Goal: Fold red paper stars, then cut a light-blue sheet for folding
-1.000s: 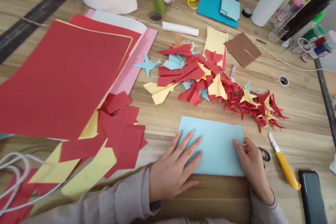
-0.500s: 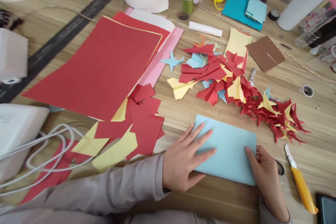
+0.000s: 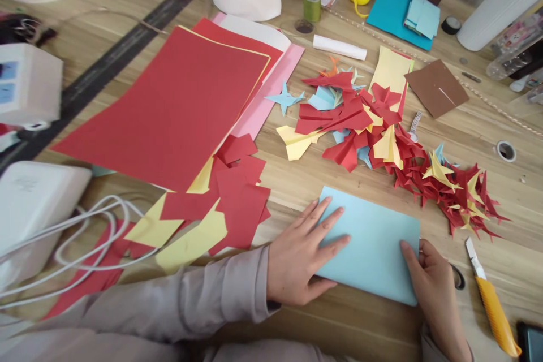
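Observation:
A light blue sheet of paper (image 3: 373,243) lies slantwise on the wooden table in front of me; whether it is folded I cannot tell. My left hand (image 3: 303,257) rests flat on its left end with the fingers spread. At the right edge, my right hand (image 3: 432,283) pinches the paper, thumb on top and the other fingers partly hidden at the edge. Behind the sheet is a heap of folded paper planes (image 3: 350,113) in red, yellow and blue. A heap of small spiky folded paper shapes (image 3: 449,186) adjoins it on the right.
Large red sheets (image 3: 169,102) are stacked at the left, with red and yellow paper scraps (image 3: 237,198) before them. A yellow utility knife (image 3: 494,305) lies at the right, blade exposed. White cables (image 3: 106,203) loop beside a white box (image 3: 38,209). Black scissor handles (image 3: 458,277) peek out by my right hand.
The whole view has shifted slightly, so things sit a little farther right. Both hands keep the same hold on the blue paper.

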`<state>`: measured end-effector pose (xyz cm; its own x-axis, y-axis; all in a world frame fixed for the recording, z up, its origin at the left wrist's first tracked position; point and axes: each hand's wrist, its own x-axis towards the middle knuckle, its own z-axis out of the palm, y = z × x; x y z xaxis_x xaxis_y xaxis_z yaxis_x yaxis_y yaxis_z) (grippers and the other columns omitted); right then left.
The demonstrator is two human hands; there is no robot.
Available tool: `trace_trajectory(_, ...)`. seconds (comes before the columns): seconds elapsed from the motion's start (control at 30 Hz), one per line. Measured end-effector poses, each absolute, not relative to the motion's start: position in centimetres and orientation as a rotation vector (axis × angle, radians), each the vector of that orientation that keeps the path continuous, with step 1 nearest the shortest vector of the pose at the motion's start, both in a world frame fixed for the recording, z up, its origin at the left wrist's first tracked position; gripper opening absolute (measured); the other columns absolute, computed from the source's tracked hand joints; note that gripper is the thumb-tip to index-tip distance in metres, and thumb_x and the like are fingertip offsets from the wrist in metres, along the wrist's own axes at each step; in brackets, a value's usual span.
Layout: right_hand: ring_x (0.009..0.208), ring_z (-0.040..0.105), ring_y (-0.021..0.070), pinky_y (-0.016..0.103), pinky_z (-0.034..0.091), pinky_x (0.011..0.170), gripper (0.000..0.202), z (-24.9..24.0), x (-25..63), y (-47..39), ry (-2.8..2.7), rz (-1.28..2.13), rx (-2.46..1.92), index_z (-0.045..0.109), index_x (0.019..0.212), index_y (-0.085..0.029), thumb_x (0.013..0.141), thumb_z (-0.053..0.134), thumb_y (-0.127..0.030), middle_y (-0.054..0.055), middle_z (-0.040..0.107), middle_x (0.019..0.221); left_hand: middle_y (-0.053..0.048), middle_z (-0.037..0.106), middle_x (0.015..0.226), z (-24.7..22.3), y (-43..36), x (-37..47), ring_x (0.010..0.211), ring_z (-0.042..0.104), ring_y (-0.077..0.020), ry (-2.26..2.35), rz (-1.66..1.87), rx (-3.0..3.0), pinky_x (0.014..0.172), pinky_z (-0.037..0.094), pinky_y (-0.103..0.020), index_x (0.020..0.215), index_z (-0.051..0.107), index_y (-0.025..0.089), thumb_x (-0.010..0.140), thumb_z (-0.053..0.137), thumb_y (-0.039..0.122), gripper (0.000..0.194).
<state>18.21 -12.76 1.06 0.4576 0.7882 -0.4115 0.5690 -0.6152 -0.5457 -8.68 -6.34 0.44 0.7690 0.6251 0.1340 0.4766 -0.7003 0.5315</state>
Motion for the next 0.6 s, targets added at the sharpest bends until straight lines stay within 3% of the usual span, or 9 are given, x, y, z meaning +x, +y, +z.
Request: trace_trajectory(0.6,0.041,0.035,0.0093,0.021,0.023,0.037,0.040,1.39,17.70,-12.57,-1.115,0.954,-2.321,0.057,0.075,-0.017,0.079,0.054,-0.056,-0.004,0.045,0.047,-0.019,0.029,0.149,0.35,-6.32,-8.65,0.138,0.016,-0.0431,0.863,0.437,2.489,0.107,0.022,-0.063,0.127,0.052,0.015,0.073,0.062,0.048,0.064)
